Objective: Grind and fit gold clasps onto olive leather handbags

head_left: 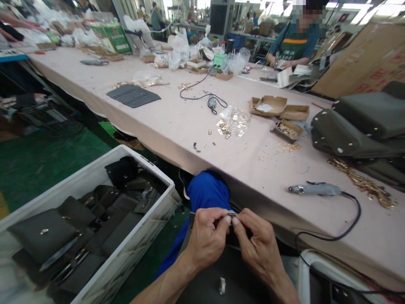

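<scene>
The tabletop (177,122) is covered with a pale pinkish cloth (253,196), draped over the near edge. Toward that edge's right-hand stretch, a grey power tool (316,189) is laid with its cable trailing; beyond it, gold-coloured chains (363,179) are heaped beside stacked dark bags (370,122). Midway between the near and far edges, a clear plastic bag (236,118) of metal pieces and a small cardboard box (281,136) are set. A dark flat panel (133,96) is placed close to the near edge's left-hand stretch. By the far edge, a green carton (112,38) is stood.
</scene>
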Demonstrator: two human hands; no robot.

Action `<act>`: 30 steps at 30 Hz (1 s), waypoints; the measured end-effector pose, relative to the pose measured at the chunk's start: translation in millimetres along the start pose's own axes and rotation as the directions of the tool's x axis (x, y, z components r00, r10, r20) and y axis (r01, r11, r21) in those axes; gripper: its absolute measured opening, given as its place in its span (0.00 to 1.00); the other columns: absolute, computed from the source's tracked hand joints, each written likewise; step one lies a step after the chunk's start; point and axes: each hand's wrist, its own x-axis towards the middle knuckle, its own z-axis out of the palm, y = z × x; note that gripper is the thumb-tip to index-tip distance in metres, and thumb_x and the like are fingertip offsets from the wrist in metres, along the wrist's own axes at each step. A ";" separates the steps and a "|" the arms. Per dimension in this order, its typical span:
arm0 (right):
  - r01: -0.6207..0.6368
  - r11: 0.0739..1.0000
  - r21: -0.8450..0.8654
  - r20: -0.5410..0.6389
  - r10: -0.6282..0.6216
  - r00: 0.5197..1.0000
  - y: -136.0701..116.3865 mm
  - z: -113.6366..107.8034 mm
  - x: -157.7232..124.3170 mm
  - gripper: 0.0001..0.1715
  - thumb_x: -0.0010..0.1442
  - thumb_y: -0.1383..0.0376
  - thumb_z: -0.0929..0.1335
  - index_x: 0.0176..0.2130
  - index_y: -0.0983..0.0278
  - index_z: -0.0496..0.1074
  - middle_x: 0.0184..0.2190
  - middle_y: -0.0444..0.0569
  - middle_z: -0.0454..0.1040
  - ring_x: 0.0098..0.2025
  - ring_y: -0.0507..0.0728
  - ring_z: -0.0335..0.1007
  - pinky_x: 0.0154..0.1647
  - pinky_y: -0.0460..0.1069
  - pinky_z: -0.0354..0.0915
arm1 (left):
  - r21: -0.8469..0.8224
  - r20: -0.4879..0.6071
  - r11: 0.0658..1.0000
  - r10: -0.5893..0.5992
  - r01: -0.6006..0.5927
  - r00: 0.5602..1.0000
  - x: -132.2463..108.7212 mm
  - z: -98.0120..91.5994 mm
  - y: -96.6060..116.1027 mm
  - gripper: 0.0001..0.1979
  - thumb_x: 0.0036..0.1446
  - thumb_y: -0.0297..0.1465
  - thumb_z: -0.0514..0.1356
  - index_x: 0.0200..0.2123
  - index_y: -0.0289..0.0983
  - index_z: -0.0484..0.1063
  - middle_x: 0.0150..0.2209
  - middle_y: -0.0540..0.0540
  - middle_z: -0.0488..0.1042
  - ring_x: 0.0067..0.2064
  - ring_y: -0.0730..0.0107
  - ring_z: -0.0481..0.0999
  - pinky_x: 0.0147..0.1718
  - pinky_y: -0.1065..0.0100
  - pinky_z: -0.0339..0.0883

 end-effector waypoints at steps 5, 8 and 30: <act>-0.052 0.998 -0.044 -0.063 0.049 0.997 5.2 4.8 -1.0 0.25 0.76 0.61 0.63 0.26 0.62 0.64 0.24 0.42 0.60 0.25 0.52 0.57 0.29 0.50 0.50 | -0.031 -0.025 0.998 -0.048 0.047 0.999 0.4 7.6 1.0 0.17 0.66 0.30 0.57 0.22 0.38 0.66 0.21 0.52 0.62 0.26 0.69 0.61 0.27 0.66 0.52; -0.188 0.982 0.000 -0.037 0.188 0.982 8.0 -0.4 0.3 0.31 0.77 0.53 0.62 0.24 0.61 0.61 0.21 0.41 0.57 0.23 0.52 0.54 0.26 0.50 0.48 | -0.010 -0.035 0.999 -0.048 0.048 0.998 -0.2 10.2 2.0 0.18 0.66 0.31 0.56 0.22 0.37 0.69 0.22 0.51 0.64 0.26 0.69 0.63 0.28 0.66 0.53; -0.261 0.946 0.194 0.046 0.257 0.965 28.9 -13.8 25.0 0.25 0.74 0.53 0.66 0.28 0.63 0.73 0.24 0.44 0.70 0.27 0.54 0.64 0.30 0.48 0.58 | -0.579 0.087 0.779 -0.235 0.241 0.968 17.2 33.5 -32.7 0.22 0.54 0.41 0.71 0.40 0.26 0.78 0.21 0.42 0.77 0.14 0.73 0.70 0.11 0.77 0.63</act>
